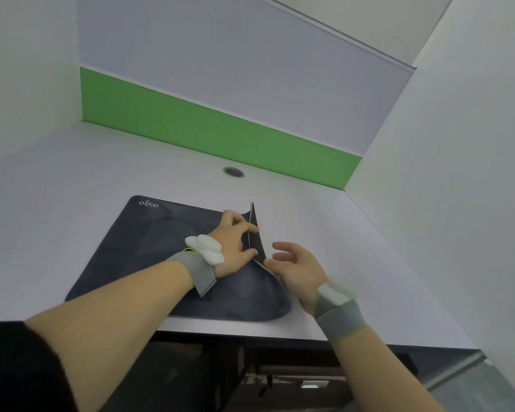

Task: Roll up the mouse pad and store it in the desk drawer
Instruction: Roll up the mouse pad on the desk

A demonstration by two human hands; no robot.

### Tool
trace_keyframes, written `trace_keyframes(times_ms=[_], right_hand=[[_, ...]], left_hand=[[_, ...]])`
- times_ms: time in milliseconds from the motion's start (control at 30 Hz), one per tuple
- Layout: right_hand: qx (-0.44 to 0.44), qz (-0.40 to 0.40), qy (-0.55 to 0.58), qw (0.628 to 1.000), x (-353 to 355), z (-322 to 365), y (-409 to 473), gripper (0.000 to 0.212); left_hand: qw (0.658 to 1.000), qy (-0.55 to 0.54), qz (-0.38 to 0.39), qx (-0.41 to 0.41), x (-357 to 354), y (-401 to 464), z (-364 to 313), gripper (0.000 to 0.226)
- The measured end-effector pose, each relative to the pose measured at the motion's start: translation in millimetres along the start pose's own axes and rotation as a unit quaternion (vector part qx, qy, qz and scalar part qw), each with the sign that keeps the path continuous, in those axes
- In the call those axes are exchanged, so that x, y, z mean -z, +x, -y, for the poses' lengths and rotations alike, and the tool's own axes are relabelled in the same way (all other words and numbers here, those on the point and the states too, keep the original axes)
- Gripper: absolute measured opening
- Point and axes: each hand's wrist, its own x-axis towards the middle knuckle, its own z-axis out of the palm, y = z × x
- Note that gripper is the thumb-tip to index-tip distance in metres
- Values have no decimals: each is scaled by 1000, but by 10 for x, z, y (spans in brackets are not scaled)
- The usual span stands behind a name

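Note:
A dark grey mouse pad point(137, 248) with a white logo lies on the white desk point(72, 179). Its right edge is lifted upright and folds back toward the middle. My left hand point(232, 245) pinches that raised edge, thumb on the underside and fingers on the printed face. My right hand point(298, 272) sits just right of the fold, thumb and forefinger touching the lower part of the lifted edge, the other fingers spread. Both wrists carry grey straps with white devices. Below the desk's front edge is dark space; no drawer is plainly visible there.
A round cable grommet point(233, 172) sits in the desk behind the pad. A green strip point(205, 129) runs along the back partition, and white side walls close in left and right. A grey cabinet top point(473, 379) shows at the lower right.

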Motion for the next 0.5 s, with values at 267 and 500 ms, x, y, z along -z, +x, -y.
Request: trace_keyframes(times_ms=[267,500], right_hand=[[13,4,-127,992,20,-18,-48,48],[-22,30,-64,997,21,10,-53,46]], left_hand=[[998,55,8,-14,-57,31,47,47],[998,66,12,-12,-94,47,65,47]])
